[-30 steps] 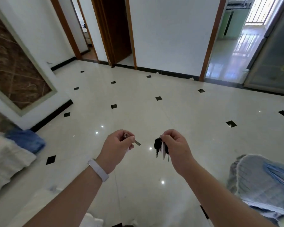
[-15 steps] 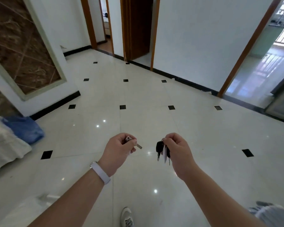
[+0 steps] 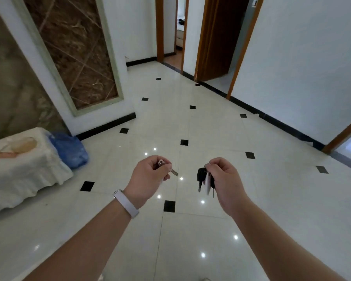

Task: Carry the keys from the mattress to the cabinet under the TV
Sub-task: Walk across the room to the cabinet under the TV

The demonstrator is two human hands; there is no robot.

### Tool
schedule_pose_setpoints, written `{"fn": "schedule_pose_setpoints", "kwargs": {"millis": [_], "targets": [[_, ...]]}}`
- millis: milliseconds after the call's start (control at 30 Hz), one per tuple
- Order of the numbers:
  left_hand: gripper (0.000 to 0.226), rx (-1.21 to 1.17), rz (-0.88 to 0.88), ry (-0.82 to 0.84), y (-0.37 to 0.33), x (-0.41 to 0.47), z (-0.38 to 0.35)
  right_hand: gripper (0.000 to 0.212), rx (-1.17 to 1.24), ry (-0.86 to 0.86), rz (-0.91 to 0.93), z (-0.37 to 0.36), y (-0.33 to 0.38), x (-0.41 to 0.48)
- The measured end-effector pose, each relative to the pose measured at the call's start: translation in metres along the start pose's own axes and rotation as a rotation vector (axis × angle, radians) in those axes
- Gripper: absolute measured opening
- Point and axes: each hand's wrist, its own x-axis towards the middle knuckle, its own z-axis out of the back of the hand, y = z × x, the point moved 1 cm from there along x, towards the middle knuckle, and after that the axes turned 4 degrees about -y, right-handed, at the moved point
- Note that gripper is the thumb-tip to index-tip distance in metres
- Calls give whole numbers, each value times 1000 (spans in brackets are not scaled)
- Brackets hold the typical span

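Note:
My left hand is closed around a single silver key, whose blade sticks out to the right between thumb and finger. My right hand pinches a key bunch with a black fob, a white tag and thin keys hanging down. Both hands are held out in front of me at waist height, a short gap apart, over the white tiled floor. No TV or cabinet is in view.
A piece of furniture under a white cloth stands at the left, with a blue bag beside it on the floor. A brown marble wall panel is behind. Wooden-framed doorways open at the far end; a white wall runs along the right.
The view has swung to the left: the cloth-covered furniture and blue bag have come further into view, and the bright room at the right has left the frame. Both hands keep their grip.

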Motion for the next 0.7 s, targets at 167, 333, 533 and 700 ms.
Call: {"fn": "schedule_pose_setpoints", "kwargs": {"millis": [167, 333, 533, 700], "targets": [[9, 3, 61, -138, 15, 40, 36, 6, 5, 125, -8, -48, 3, 54], [10, 33, 120, -271, 23, 92, 59, 10, 7, 254, -47, -99, 2, 122], [6, 132, 155, -378, 9, 167, 66, 10, -4, 405, -79, -154, 16, 205], [6, 144, 193, -513, 3, 212, 78, 11, -27, 541, -74, -197, 31, 261]]}}
